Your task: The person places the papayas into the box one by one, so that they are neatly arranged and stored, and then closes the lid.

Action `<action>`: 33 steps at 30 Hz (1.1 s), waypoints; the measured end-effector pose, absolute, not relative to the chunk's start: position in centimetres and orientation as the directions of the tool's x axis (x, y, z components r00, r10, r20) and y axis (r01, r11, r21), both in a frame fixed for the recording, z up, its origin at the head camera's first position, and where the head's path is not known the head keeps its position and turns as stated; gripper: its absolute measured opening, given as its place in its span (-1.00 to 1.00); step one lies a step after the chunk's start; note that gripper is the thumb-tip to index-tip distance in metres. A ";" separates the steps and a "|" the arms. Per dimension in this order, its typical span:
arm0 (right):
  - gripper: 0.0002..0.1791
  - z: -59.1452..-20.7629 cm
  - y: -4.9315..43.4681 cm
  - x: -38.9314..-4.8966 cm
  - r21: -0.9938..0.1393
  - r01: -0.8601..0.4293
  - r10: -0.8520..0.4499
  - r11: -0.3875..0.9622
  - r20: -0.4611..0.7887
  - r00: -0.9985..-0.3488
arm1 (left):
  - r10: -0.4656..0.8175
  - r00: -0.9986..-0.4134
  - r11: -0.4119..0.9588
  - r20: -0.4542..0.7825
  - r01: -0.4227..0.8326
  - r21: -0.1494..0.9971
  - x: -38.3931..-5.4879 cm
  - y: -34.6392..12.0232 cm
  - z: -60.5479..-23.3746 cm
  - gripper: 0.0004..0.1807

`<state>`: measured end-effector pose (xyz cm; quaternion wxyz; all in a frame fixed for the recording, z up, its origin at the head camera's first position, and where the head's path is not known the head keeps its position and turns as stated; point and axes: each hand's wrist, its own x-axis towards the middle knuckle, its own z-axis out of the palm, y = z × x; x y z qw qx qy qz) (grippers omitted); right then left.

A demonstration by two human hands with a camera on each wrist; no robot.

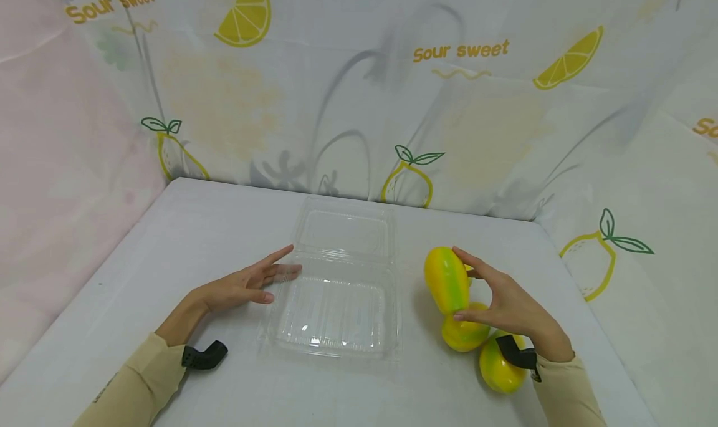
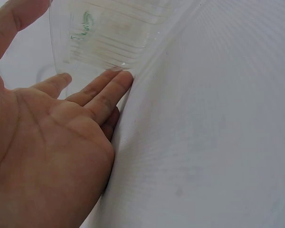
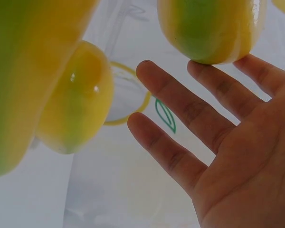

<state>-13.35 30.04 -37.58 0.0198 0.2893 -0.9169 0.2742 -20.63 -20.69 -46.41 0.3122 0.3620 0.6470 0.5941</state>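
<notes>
- Left grip [image 1: 244,287]: wide; fingers extended at the left edge of the clear container [image 1: 331,311].
- Container: on the white counter [image 1: 314,396], between the two hands; hinged lid [image 1: 343,230] folded back toward the wall [image 1: 320,90].
- Right grip [image 1: 516,302]: wide; fingers straight and spread, thumb and forefinger apart at the right side of the upper yellow-green fruit [image 1: 445,280].
- Upper fruit: right of the container, adjacent to the middle fruit [image 1: 465,338].
- Lower fruit [image 1: 500,372]: near the right wrist, partly covered by a black wrist device [image 1: 516,354].
</notes>
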 end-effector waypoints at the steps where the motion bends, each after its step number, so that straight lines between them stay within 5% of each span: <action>1: 0.17 -37.6 30.0 -13.3 -0.492 -0.540 -0.519 0.683 0.194 -0.833 | 0.839 -0.543 0.032 0.026 0.097 0.995 -20.6 -20.7 -46.4 -0.03; 33: 0.17 -37.5 29.1 -13.0 -0.490 -0.546 -0.531 0.680 0.184 -0.827 | 0.843 -0.535 0.004 0.044 0.088 0.996 -20.7 -20.7 -46.5 -0.03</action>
